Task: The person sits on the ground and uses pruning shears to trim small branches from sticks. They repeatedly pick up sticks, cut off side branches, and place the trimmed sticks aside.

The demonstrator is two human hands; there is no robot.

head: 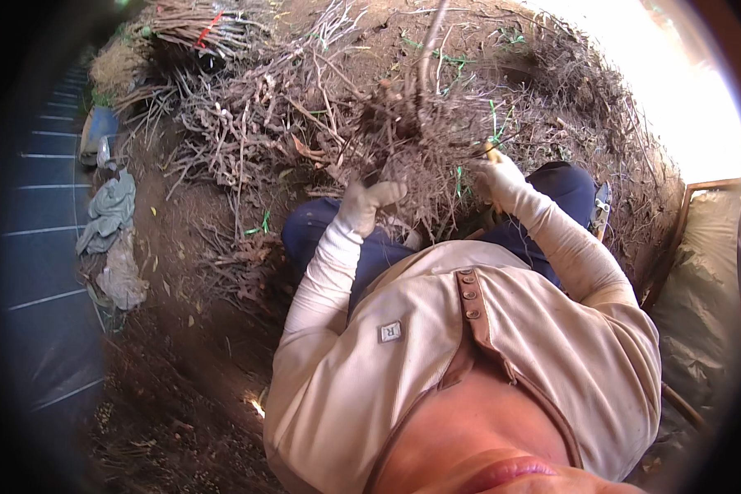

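Note:
A tangled root clump (pixel 417 136) with fine hanging roots is before me, its thick woody stem (pixel 431 49) running up past the top of the view. My left hand (pixel 367 204), in a pale glove, is at the clump's lower left with the thumb stretched toward the roots. Blur hides whether its fingers grip any of them. On the clump's right, my right hand (pixel 500 179), also gloved, is closed around a yellow-handled tool (pixel 491 151). The tool's working end is lost among the roots.
Cut branches and roots (pixel 234 129) lie heaped at left, below a tied bundle of sticks (pixel 191 28). Green ties (pixel 259 223) are scattered on the soil. A dark lined sheet (pixel 49 247) and crumpled cloth (pixel 108 210) lie far left. A filled sack (pixel 698 290) stands at right.

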